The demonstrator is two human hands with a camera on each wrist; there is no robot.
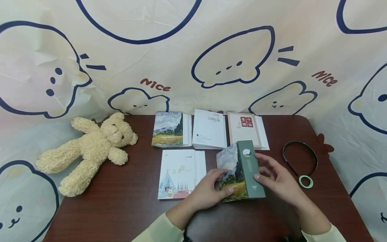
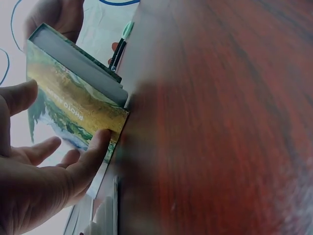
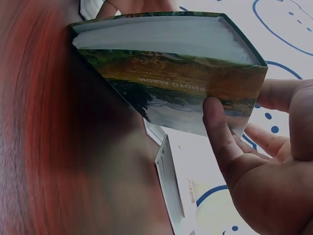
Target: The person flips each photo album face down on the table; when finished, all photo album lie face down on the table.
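Note:
A photo album point(image 1: 234, 171) with a painted landscape cover and green spine stands on the table, spine turned up toward the head view. My right hand point(image 1: 279, 179) grips it at the spine side, thumb on the spine; in the right wrist view a finger point(image 3: 217, 120) presses the far cover. My left hand point(image 1: 208, 190) touches the painted cover with thumb and fingertips, its fingers loosely extended in the left wrist view. White page edges point(image 3: 161, 36) show between the covers. Left of it lies a white album point(image 1: 178, 174) with a tent drawing.
Behind stand a landscape-covered album point(image 1: 167, 129), a white album point(image 1: 208, 129) and a beige one with red squares point(image 1: 243, 129). A plush bear point(image 1: 96, 148) lies at the left. At the right is a black loop point(image 1: 315, 158) with a pale green ring point(image 1: 311, 185).

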